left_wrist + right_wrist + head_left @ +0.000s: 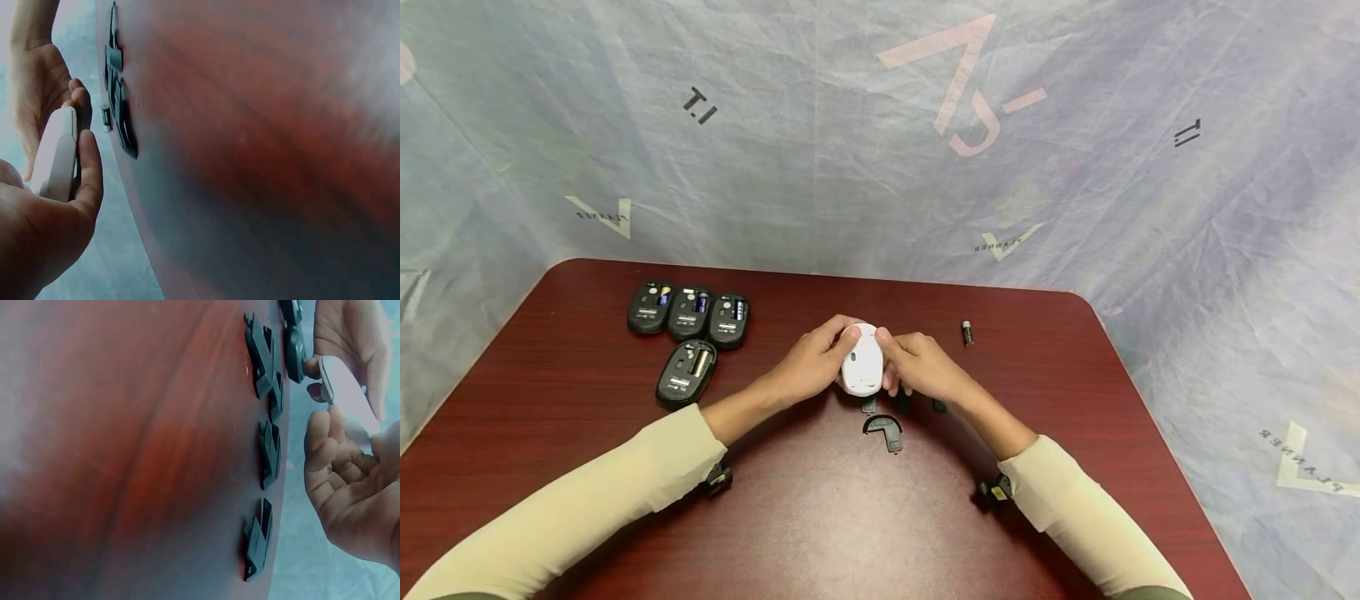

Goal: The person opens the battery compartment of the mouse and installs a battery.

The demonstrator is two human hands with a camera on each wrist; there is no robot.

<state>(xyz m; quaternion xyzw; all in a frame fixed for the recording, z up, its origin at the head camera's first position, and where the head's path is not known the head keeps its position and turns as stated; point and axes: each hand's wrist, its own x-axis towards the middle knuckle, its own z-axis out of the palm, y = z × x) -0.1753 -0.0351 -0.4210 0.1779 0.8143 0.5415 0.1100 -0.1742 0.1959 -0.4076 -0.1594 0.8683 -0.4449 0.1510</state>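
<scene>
Both hands hold one white computer mouse (862,362) above the middle of the table, its white top shell facing up in the head view. My left hand (814,358) grips its left side, thumb on top and fingers underneath. From the other side my right hand (925,364) pinches it, thumb near the far end and the other fingers curled below. The left wrist view shows the mouse (57,156) edge-on between the two hands. A black battery cover (883,431) lies on the table just below the mouse, and more dark covers are partly hidden under the hands.
Several black mice lie upside down at the back left, among them one nearer mouse (687,373), with batteries in their open compartments. A single loose battery (967,333) is at the back right. A printed cloth (850,167) hangs behind the dark red table (805,517).
</scene>
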